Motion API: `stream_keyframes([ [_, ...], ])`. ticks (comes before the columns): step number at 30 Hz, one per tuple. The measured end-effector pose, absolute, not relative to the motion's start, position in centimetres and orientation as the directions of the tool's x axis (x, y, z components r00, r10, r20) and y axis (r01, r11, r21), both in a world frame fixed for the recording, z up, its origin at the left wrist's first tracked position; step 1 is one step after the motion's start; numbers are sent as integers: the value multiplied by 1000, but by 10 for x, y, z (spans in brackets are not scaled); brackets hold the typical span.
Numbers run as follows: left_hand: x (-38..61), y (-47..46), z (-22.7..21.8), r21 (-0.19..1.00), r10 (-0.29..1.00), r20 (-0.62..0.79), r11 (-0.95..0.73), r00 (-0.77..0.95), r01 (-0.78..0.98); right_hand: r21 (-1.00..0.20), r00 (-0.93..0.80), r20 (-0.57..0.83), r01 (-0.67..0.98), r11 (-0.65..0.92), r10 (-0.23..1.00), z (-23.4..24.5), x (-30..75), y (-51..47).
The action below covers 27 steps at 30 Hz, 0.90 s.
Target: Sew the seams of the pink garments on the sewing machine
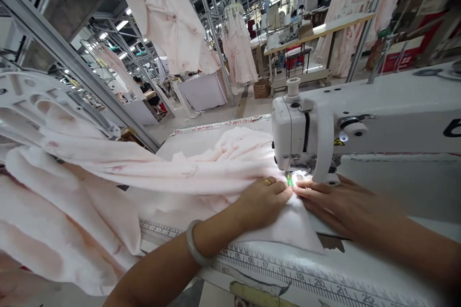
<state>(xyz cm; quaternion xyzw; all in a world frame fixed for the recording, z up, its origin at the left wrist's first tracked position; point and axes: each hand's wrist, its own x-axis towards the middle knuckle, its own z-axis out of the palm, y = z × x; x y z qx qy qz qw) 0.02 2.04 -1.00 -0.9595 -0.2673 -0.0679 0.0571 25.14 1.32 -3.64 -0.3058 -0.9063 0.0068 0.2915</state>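
Pale pink fabric point(216, 175) lies bunched across the bed of a white sewing machine point(291, 124). My left hand point(264, 201), with a ring and a bangle, presses on the fabric just left of the needle area, fingers curled over the cloth. A small green presser foot point(290, 180) sits lit between my two hands. My right hand point(342, 199) lies right of the foot, its fingers stretched out flat toward the needle and touching the cloth edge. The needle tip itself is hard to make out.
A ruler strip point(284, 268) runs along the table's front edge. More pink fabric point(72, 230) drapes over a white rack point(46, 100) at left. Metal poles point(90, 67) and hanging pink garments point(239, 43) stand beyond. A cardboard box point(262, 88) sits on the floor.
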Motion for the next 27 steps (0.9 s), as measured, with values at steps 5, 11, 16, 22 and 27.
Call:
stream_keyframes([
  [5, 1, 23, -7, -97, 497, 135, -854, 857, 511, -150, -663, 512, 557, 817, 546, -33, 255, 12],
  [11, 5, 13, -9, -157, 522, 190, -820, 831, 551, -171, -665, 511, 542, 823, 544, -31, 256, 12],
  [16, 11, 15, -1, -139, 543, 149, -816, 826, 561, -158, -658, 511, 560, 813, 553, -30, 256, 12],
  [22, 14, 4, 4, -144, 598, 141, -776, 789, 614, -176, -714, 529, 435, 883, 458, -17, 253, 6],
  [27, 14, -20, 10, -199, 645, 201, -710, 738, 675, -214, -803, 503, 244, 946, 320, -9, 243, -9],
])
